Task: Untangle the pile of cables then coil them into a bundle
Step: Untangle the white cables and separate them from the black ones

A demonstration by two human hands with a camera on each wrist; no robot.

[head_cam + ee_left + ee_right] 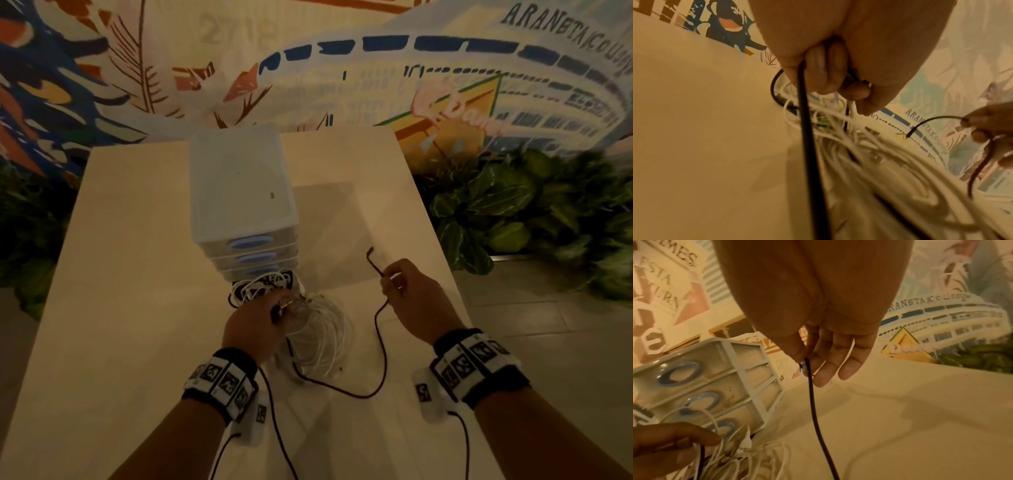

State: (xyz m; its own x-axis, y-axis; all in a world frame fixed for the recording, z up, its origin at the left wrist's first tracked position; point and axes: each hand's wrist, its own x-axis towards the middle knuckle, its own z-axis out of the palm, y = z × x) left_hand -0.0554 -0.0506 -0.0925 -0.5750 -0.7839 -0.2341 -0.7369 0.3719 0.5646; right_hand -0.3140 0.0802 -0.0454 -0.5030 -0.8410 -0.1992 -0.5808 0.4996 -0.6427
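Note:
A tangled pile of white cables (315, 325) lies on the beige table in front of a small drawer unit; the white cables (879, 154) fill the left wrist view. My left hand (263, 318) rests on the pile with its fingers (824, 68) curled round a dark cable's plug end. A dark cable (380, 353) loops from the pile across the table up to my right hand (400, 284), raised to the right. There the thumb and fingers (812, 363) pinch the dark cable (813, 402) near its free end (370, 253), which sticks out beyond the hand.
A white drawer unit (239, 192) with blue handles stands at mid-table behind the pile. The table (137, 274) stretches left and right of my hands. Green plants (513, 212) sit beyond its right edge, a painted wall behind. Thin sensor leads hang from both wristbands.

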